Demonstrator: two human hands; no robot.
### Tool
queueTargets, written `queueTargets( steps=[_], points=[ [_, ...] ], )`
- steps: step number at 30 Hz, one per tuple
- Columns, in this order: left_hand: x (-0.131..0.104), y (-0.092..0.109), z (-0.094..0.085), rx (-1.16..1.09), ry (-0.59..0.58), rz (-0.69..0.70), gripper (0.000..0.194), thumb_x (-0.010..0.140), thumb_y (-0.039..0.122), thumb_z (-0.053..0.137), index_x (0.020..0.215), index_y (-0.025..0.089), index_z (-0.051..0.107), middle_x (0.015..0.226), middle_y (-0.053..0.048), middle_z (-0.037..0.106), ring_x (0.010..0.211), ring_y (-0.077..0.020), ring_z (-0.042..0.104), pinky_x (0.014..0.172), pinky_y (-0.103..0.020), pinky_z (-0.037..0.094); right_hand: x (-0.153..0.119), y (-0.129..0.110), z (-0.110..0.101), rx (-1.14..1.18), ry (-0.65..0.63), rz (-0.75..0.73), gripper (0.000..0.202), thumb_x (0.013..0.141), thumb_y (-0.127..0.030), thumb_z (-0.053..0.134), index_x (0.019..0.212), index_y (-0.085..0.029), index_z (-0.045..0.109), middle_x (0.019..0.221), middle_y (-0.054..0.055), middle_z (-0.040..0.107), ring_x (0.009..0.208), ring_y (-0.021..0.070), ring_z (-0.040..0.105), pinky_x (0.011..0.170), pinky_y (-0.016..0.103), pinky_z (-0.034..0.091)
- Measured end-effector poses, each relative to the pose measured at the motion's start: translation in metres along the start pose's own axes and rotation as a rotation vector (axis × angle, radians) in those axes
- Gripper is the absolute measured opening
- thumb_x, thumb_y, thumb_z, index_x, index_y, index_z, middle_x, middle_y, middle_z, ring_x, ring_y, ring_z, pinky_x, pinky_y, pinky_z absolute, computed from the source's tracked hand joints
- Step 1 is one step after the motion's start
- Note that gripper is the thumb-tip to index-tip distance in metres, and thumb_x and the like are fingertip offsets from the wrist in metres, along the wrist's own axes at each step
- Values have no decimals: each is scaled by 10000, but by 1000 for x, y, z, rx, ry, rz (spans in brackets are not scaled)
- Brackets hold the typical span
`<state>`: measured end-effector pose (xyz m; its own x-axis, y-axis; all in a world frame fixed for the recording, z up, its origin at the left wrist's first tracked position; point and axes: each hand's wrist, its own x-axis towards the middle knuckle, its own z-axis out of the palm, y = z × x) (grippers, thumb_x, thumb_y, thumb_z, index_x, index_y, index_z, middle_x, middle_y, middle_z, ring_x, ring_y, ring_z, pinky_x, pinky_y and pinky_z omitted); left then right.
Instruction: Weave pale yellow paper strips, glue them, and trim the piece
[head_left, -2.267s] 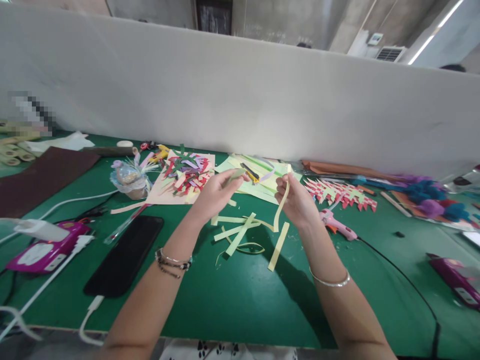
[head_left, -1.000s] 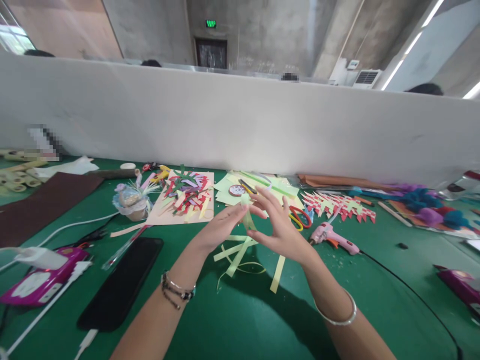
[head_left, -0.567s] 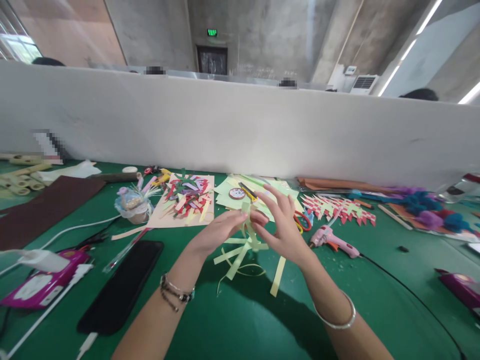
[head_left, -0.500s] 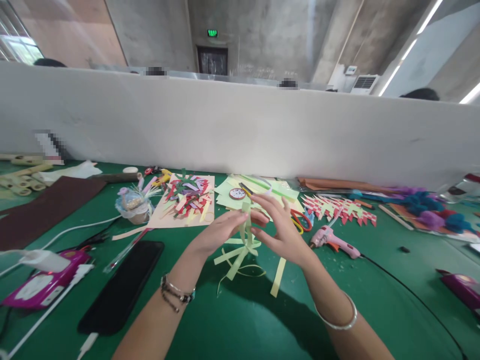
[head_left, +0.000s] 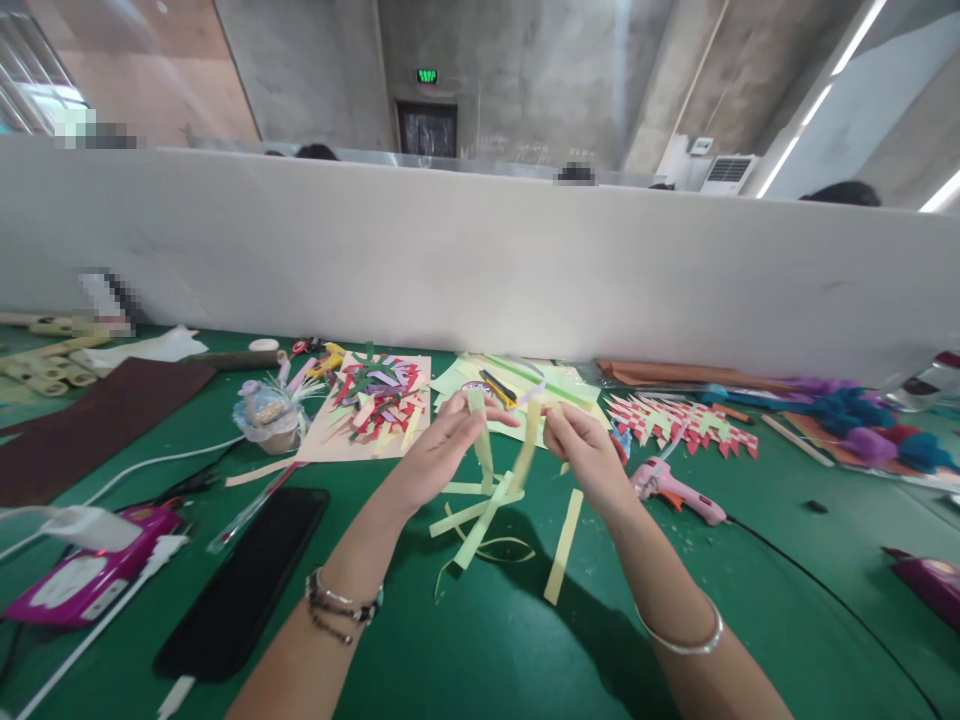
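Pale green-yellow paper strips (head_left: pixel 484 525) cross one another in a loose bundle above the green table. My left hand (head_left: pixel 452 442) pinches the upper end of one strip at the bundle's left. At the right, my right hand (head_left: pixel 583 447) has its fingers closed on the end of another strip (head_left: pixel 529 440), which bends down to the same crossing. A single loose paper strip (head_left: pixel 564 548) lies on the table below my right hand. Behind the hands are pale green paper sheets (head_left: pixel 574 385) with a yellow-and-black cutter (head_left: pixel 497 390) on them.
A pink glue gun (head_left: pixel 679 490) lies right of my right hand, its cord running toward the front. At left are a black phone (head_left: pixel 244 580), a purple power strip (head_left: pixel 112 565) and a sheet of coloured paper scraps (head_left: pixel 379 400). A white partition (head_left: pixel 480 270) stands behind.
My hands have moved apart, the right one going rightward and its fingers closing. Two strip ends that stood together are now spread, one at each hand.
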<state>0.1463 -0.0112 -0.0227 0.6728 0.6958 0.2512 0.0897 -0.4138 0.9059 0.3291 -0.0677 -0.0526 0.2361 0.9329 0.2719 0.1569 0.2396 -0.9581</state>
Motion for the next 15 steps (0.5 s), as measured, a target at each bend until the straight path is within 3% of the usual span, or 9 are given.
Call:
queueTargets(
  steps=[4, 9, 13, 15],
  points=[
    [0, -2, -3, 53, 35, -24, 395, 894, 488, 355, 967, 265, 673, 1071, -36, 542, 1107, -223, 435, 980, -368, 309, 1, -3, -5, -78, 10, 19, 327, 834, -484, 466, 782, -204, 625, 583, -32, 448, 511, 95, 363, 469, 216, 285],
    [1, 0, 6, -58, -121, 1, 383, 893, 459, 384, 956, 230, 684, 857, -50, 575, 964, -203, 514, 861, -319, 395, 0, -5, 1, -174, -103, -67, 358, 839, -455, 470, 607, -191, 536, 582, -23, 471, 568, 114, 427, 541, 230, 342],
    [0, 5, 12, -131, -203, 18, 385, 902, 430, 379, 1009, 195, 665, 840, -51, 594, 799, -163, 555, 758, -280, 438, -5, -8, 4, -192, -317, -109, 321, 885, -411, 409, 713, -206, 587, 691, -5, 562, 677, 135, 518, 653, 248, 413],
    [-3, 7, 14, -105, -171, 40, 382, 902, 423, 385, 984, 188, 674, 819, -45, 600, 804, -161, 555, 761, -267, 432, -9, -13, 5, -152, -327, -131, 291, 906, -404, 362, 907, -240, 601, 769, 2, 589, 768, 146, 557, 748, 271, 436]
  ],
)
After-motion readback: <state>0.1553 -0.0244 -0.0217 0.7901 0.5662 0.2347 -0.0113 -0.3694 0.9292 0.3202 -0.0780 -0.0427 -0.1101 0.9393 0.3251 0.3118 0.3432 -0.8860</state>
